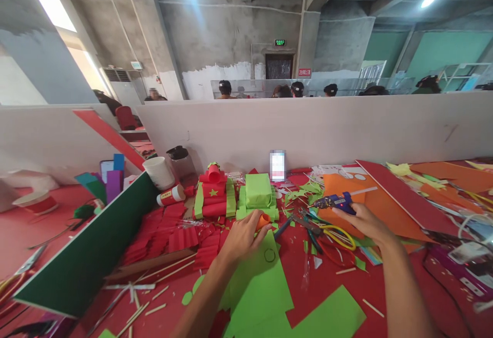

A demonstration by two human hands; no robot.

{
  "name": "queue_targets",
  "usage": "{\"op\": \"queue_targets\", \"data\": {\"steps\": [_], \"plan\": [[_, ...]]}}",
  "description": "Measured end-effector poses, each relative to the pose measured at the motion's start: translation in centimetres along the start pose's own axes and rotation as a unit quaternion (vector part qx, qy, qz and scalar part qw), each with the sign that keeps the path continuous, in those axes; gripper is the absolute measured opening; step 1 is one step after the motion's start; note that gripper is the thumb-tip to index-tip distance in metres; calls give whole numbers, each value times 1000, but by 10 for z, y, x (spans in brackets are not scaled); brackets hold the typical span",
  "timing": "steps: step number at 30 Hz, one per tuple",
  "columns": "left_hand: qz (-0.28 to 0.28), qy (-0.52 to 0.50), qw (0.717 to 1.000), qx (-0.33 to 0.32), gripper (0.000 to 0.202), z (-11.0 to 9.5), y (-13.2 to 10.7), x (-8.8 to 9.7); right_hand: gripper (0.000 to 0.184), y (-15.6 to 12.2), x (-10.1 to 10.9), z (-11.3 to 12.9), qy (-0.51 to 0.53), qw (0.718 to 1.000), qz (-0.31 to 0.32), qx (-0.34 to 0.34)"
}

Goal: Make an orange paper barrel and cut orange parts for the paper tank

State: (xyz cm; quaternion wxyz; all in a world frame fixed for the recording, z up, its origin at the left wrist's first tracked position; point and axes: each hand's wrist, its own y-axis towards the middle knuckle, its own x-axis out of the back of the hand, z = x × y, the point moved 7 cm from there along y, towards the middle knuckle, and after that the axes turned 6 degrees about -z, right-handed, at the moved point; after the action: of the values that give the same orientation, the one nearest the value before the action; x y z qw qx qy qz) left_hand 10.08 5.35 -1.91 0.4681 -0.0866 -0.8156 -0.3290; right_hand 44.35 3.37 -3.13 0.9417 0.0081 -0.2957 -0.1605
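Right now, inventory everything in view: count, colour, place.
glue gun: one, blue, right
roll: one, orange, centre
models: two, red and green, centre
bright screen: one, white, back
cup stack: one, white, left
jug: one, clear, left
board: one, green, left
papers: many, red, left
sticks: many, pale, front
front sheets: several, green, centre
tools: several, mixed, right
partition: one, white, back
people: several, partly hidden, background
left hand: one, bare, around roll
right hand: one, bare, around glue gun

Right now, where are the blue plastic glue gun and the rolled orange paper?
Blue plastic glue gun (pixel 332 202): head view, middle of its body.
Rolled orange paper (pixel 263 221): head view, its visible curved part.
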Motion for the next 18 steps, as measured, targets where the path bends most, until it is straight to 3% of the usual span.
{"op": "queue_targets", "data": {"steps": [5,8,13,18], "plan": [[0,9,1000,21,32,4,-1,-2,50,0,5,-1,154,988,-27,14],[2,-8,1000,-1,34,0,-1,2,51,4,0,-1,180,983,-45,3],[-10,-57,998,-39,27,-8,-3,12,40,-2,-19,25,224,973,-1,57],[-30,-66,997,-22,25,-3,-2,9,27,-16,-36,46,316,943,55,91]]}}
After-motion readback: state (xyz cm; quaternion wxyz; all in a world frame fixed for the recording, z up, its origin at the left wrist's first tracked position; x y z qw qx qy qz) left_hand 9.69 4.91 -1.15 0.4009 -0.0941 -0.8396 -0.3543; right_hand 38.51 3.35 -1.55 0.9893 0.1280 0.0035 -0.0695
